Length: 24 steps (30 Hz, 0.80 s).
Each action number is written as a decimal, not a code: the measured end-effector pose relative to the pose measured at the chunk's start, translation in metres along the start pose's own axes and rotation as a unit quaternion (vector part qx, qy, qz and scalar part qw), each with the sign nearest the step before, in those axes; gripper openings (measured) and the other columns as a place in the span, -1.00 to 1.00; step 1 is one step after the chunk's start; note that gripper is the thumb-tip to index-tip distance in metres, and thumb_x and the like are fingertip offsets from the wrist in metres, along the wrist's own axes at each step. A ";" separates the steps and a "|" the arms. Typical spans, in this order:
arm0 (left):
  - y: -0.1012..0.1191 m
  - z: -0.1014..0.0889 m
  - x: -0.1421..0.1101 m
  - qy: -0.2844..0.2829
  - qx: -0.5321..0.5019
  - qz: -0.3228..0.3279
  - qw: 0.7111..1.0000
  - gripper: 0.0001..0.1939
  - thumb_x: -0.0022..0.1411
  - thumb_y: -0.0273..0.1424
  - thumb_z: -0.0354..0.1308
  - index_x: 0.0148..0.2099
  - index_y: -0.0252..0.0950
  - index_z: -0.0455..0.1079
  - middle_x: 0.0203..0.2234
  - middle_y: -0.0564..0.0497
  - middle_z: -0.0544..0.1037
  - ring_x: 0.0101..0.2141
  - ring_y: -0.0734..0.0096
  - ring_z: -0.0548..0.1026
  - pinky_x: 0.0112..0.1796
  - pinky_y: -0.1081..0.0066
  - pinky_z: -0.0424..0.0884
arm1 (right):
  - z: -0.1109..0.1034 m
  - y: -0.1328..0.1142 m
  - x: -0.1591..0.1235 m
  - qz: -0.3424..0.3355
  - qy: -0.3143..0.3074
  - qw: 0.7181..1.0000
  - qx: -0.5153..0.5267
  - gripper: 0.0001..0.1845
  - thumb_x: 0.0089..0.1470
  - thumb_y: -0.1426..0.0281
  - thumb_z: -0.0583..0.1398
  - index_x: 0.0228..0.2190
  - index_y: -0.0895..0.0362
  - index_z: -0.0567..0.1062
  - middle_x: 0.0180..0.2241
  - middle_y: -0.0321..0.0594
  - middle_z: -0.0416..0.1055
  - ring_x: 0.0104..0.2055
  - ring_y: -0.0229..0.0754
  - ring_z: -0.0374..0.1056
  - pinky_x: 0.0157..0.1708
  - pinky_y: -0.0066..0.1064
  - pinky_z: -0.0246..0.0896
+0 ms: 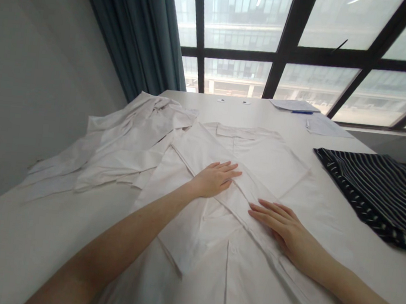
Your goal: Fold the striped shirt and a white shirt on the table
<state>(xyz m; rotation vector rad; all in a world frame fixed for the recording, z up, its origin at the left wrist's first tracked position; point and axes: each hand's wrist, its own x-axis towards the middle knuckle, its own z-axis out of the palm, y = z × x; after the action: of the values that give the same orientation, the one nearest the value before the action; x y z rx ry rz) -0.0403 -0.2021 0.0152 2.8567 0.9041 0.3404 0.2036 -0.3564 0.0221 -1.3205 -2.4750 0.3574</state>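
A white coat-like garment (194,233) lies spread on the white table, its collar end away from me. One sleeve (253,227) runs diagonally across its front, from upper left to lower right. My left hand (214,178) rests flat on the garment near its middle, fingers stretched toward the right. Lower and to the right, my right hand (282,228) lies with fingers extended over the sleeve, pointing left. Neither hand grips anything. Parts of the cloth under both palms are hidden.
More white cloth (128,139) lies crumpled at the left. A black-and-white striped cloth (383,190) is at the right edge of the table (201,102). Papers (325,126) and a blue pen (302,112) lie at the far right, near the window. A dark blue curtain (136,24) hangs behind.
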 end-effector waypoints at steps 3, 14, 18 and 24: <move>-0.003 0.003 0.001 0.027 -0.010 -0.014 0.999 -0.50 0.31 -0.54 -0.07 0.26 -0.20 0.24 0.29 -0.06 0.23 0.28 0.30 0.17 0.22 0.15 0.15 | 0.000 0.000 0.000 -0.002 0.000 1.000 0.004 -0.44 0.25 0.53 -0.02 0.21 -0.09 0.29 0.21 -0.16 0.29 0.31 -0.04 0.09 0.19 0.03 0.09; -0.018 0.018 0.003 0.065 0.040 -0.142 0.987 -0.56 0.40 -0.40 -0.13 0.28 -0.21 0.19 0.27 -0.10 0.26 0.26 0.15 0.20 0.18 0.02 0.19 | 0.002 0.003 -0.001 -0.007 -0.011 1.000 0.007 -0.42 0.23 0.55 -0.02 0.22 -0.09 0.27 0.23 -0.20 0.26 0.33 -0.04 0.04 0.20 0.05 0.04; -0.028 0.023 0.003 0.108 0.064 -0.167 0.978 -0.59 0.40 -0.41 -0.14 0.23 -0.19 0.27 0.23 -0.11 0.31 0.22 0.14 0.28 0.15 0.02 0.23 | 0.003 0.005 -0.001 -0.011 -0.019 1.000 0.002 -0.41 0.23 0.57 -0.03 0.23 -0.07 0.25 0.25 -0.20 0.23 0.34 -0.04 0.01 0.21 0.05 0.01; -0.025 0.014 0.003 0.161 0.075 -0.134 0.975 -0.65 0.34 -0.55 -0.06 0.09 -0.33 0.40 0.14 -0.19 0.43 0.17 0.16 0.35 0.13 0.12 0.26 | 0.000 0.001 -0.001 -0.008 -0.013 1.000 0.002 -0.44 0.24 0.55 -0.03 0.21 -0.08 0.28 0.23 -0.22 0.26 0.33 -0.07 0.04 0.21 0.01 0.05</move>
<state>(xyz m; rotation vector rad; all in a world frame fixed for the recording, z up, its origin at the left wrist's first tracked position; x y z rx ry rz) -0.0484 -0.1807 -0.0028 2.8042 1.4119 0.7462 0.2046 -0.3563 0.0212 -1.3030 -2.5036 0.3787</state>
